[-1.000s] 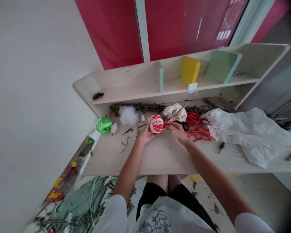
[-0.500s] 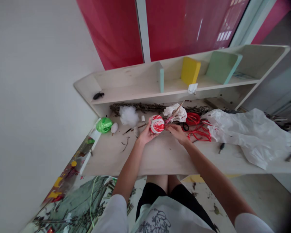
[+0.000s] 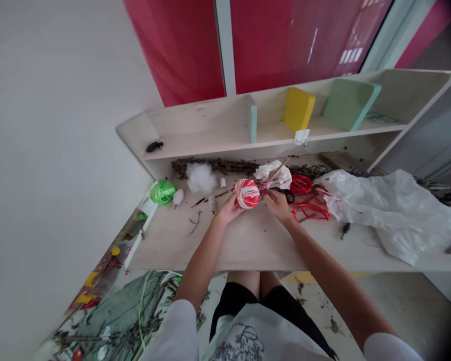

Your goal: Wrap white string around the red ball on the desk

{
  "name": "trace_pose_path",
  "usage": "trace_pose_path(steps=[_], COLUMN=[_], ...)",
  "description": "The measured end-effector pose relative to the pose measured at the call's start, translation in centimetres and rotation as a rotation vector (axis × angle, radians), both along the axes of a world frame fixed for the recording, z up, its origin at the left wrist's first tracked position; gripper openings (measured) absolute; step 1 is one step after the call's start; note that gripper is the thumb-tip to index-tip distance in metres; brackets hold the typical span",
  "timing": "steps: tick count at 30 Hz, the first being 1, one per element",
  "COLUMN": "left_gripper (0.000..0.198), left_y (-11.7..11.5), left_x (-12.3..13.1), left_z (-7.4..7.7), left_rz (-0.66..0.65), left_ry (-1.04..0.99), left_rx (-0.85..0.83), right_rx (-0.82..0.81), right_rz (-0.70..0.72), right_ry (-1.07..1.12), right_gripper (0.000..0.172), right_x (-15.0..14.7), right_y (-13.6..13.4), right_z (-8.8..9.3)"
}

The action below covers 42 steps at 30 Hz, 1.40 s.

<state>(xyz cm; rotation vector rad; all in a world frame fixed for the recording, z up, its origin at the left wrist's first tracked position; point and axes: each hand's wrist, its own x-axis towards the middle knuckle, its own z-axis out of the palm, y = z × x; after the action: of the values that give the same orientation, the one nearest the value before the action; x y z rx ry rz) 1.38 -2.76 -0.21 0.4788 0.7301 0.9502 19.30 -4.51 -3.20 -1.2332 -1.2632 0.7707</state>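
Observation:
My left hand [image 3: 228,208] is closed around a ball wound with red and white strands [image 3: 248,194], held just above the desk top. From the ball's right side a thin stick [image 3: 281,166] slants up and away, its lower part wrapped in red and white. My right hand [image 3: 277,204] is pinched close to where stick and ball meet; what its fingertips grip is too small to make out. Behind the stick lies crumpled white paper [image 3: 283,178]. Black-handled scissors [image 3: 290,196] and red ribbon [image 3: 311,208] lie to the right of my right hand.
White fluff [image 3: 201,179], a white spool [image 3: 223,183] and a green ball [image 3: 163,192] lie at the left. A plastic bag [image 3: 383,200] spreads over the right side. Twigs [image 3: 218,165] run along the back, under a shelf [image 3: 199,145] with coloured dividers.
The ball has turned in my left hand, showing its white strands at another angle, and sits slightly further right. My right hand has moved up a little, closer to the wrapped stick.

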Motion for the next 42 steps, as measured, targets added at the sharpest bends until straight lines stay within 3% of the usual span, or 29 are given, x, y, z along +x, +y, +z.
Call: trace_pose_path(steps=[4,8,11,15,18,23,27,30,42], left_gripper=[0.042,0.038,0.039,0.061,0.066,0.068,0.037,0.034,0.033], left_y=[0.1,0.5,0.6,0.5,0.4,0.4,0.1,-0.3,-0.6], left_x=[0.4,-0.1,-1.8,-5.0,-6.5,-4.9,-1.1,0.9,1.1], left_z=[0.3,1.0,2.3,4.2,4.8,3.7,1.7,0.5,-0.2], left_rz=[0.078,0.16,0.271,0.371,0.362,0.232,0.121,-0.005,-0.046], left_ry=[0.029,0.038,-0.129,-0.327,-0.413,-0.266,-0.024,0.047,0.086], left_rx=[-0.011,-0.042,0.06,0.115,0.119,0.066,0.025,-0.005,-0.052], right_rx=[-0.029,-0.05,-0.047,-0.048,-0.045,-0.067,-0.093,-0.084,0.002], right_rz=[0.025,0.056,0.043,-0.017,-0.048,-0.062,0.022,0.067,-0.119], right_ry=[-0.056,0.066,0.191,0.255,0.3,0.319,0.265,0.169,-0.077], right_gripper=[0.028,0.028,0.028,0.027,0.026,0.033,0.046,0.052,0.06], right_x=[-0.1,-0.2,-0.3,-0.2,-0.1,0.2,0.2,-0.1,0.5], right_y=[-0.3,-0.3,-0.1,0.0,0.1,0.1,-0.1,-0.2,0.0], right_z=[0.3,0.5,0.9,1.2,1.1,1.0,1.1,0.9,-0.2])
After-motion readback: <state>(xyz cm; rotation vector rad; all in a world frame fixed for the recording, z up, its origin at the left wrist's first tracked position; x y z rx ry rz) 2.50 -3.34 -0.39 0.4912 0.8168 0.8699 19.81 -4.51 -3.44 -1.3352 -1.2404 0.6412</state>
